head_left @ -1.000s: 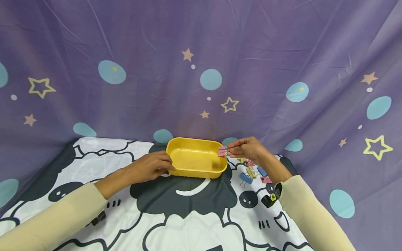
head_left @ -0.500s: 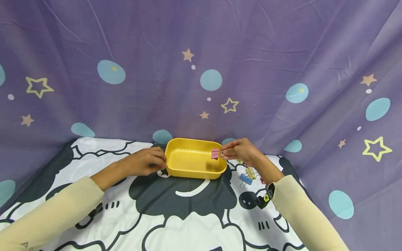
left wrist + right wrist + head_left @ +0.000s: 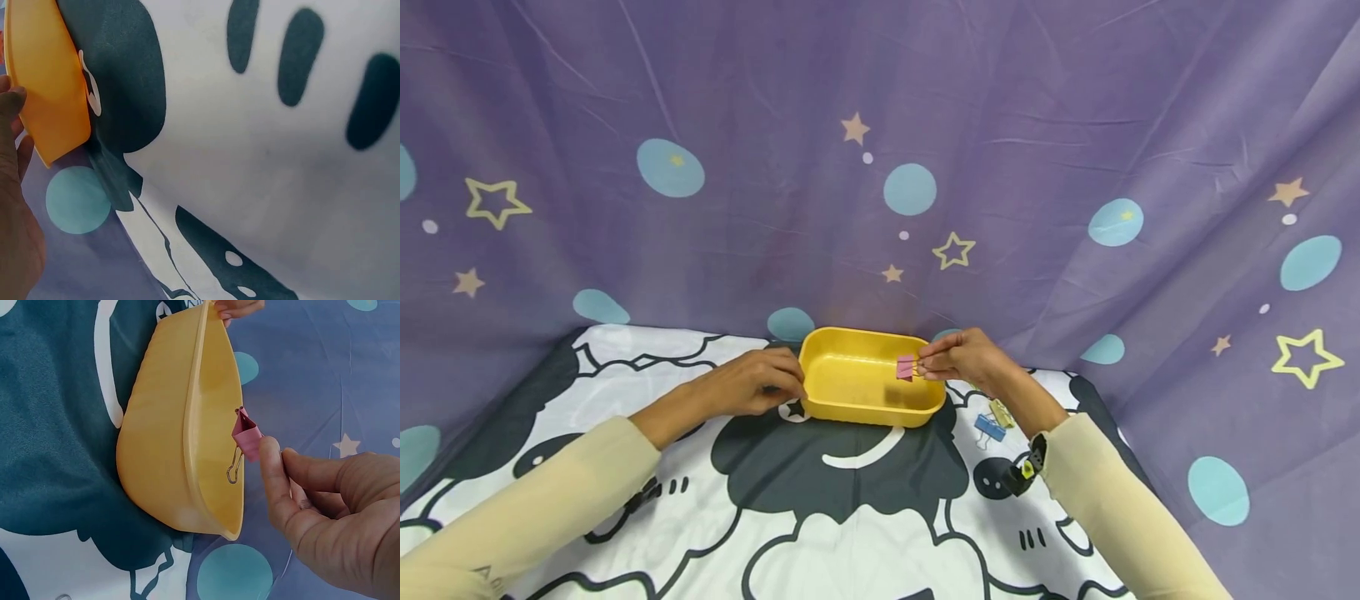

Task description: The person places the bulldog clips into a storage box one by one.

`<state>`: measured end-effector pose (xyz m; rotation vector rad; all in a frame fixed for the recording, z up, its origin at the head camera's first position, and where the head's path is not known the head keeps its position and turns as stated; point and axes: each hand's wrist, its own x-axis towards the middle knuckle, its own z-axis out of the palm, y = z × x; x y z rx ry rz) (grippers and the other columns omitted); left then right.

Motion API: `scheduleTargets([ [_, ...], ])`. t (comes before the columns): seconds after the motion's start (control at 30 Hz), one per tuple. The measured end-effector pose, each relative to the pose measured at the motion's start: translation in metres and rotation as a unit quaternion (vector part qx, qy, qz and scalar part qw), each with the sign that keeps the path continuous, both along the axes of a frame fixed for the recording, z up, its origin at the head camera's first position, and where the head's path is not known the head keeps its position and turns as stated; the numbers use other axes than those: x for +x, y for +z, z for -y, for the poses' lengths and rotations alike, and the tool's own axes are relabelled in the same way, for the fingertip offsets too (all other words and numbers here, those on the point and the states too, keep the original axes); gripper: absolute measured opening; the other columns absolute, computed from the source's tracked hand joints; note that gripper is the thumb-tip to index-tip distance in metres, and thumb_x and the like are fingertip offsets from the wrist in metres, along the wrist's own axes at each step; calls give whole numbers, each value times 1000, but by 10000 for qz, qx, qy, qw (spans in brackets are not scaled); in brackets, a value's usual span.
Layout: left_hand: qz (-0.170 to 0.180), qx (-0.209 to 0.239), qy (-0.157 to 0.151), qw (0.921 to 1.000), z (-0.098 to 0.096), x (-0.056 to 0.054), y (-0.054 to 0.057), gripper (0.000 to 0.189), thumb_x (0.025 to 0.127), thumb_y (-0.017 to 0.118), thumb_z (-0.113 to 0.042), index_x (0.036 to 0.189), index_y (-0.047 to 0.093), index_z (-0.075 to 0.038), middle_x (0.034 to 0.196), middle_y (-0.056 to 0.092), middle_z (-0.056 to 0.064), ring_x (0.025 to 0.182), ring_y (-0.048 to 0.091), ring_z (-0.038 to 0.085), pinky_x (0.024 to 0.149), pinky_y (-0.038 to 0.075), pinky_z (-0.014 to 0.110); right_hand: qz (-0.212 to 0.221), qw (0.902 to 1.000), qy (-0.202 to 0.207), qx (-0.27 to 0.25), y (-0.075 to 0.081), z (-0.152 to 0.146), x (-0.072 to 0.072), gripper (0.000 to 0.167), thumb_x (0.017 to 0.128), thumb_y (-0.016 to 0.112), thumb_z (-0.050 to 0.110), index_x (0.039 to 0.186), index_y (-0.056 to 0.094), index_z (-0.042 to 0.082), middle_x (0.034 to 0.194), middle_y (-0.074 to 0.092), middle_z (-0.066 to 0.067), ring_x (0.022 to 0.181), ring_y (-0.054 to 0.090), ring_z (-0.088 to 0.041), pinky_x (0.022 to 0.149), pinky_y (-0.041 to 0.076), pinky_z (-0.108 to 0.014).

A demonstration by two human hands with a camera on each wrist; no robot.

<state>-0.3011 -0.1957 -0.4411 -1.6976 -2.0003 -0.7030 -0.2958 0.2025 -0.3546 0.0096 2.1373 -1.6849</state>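
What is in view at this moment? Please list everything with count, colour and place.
Starry printed fabric curtain: one, purple with blue spots, behind everything
Cartoon-print cloth: one, white and dark grey, covering the surface
Yellow rounded-rectangular tray: one, yellow, on the cloth near the curtain
Pink metal binder clip: one, pink, above the tray's right part
Blue binder clip: one, blue, on the cloth right of the tray
Yellow binder clip: one, yellow, beside the blue one; anything behind the right forearm is hidden
Cream left sleeve and right sleeve: two, cream, lower corners
Left grip: one, bare, at the tray's left end
Right grip: one, bare, pinching the pink clip
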Motion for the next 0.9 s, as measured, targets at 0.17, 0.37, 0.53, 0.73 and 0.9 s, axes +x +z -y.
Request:
scheduleTargets([
  [0.17, -134, 147, -32, 9998, -2, 1, -2, 38, 76, 91, 15, 100, 87, -14, 104, 79, -3, 96, 69, 15, 84, 58, 30, 17, 10000, -16, 57, -1, 4, -2, 36, 105, 67, -11, 140, 66, -19, 111, 85, -20, 94, 84, -20, 90, 70, -33],
  [0.37, -168, 130, -1, 9998, -2, 1, -2, 37, 77, 91, 13, 101, 87, -14, 105, 80, -4, 97, 69, 15, 85, 57, 28, -41, 9997, 30, 236, -1, 11, -4, 34, 105, 69, -9, 138, 69, -17, 116, 84, -22, 92, 83, -19, 90, 70, -34],
  [0.53, -151, 78, 36, 9998, -3, 2, -1, 37, 78, 91, 12, 102, 88, -15, 105, 80, -5, 97, 68, 13, 85, 57, 27, -42, 9998, 9, 217, -2, 20, -4, 31, 104, 70, -11, 133, 72, -17, 114, 84, -23, 88, 84, -20, 91, 70, -38],
  [0.73, -230, 55, 31, 9997, -3, 4, -1, 38, 79, 90, 13, 104, 87, -15, 107, 80, -4, 100, 69, 16, 88, 59, 32, -43, 9998, 13, 214, -2, 33, -2, 28, 103, 69, -13, 131, 73, -18, 118, 83, -28, 89, 85, -23, 91, 70, -41],
  [0.9, -346, 21, 85, 9994, 0, 6, -3, 41, 78, 90, 14, 107, 86, -14, 108, 80, -2, 102, 67, 18, 88, 59, 36, -72, 9995, 173, 266, -3, 47, 1, 26, 101, 70, -14, 127, 75, -18, 113, 84, -27, 89, 85, -24, 94, 69, -43],
])
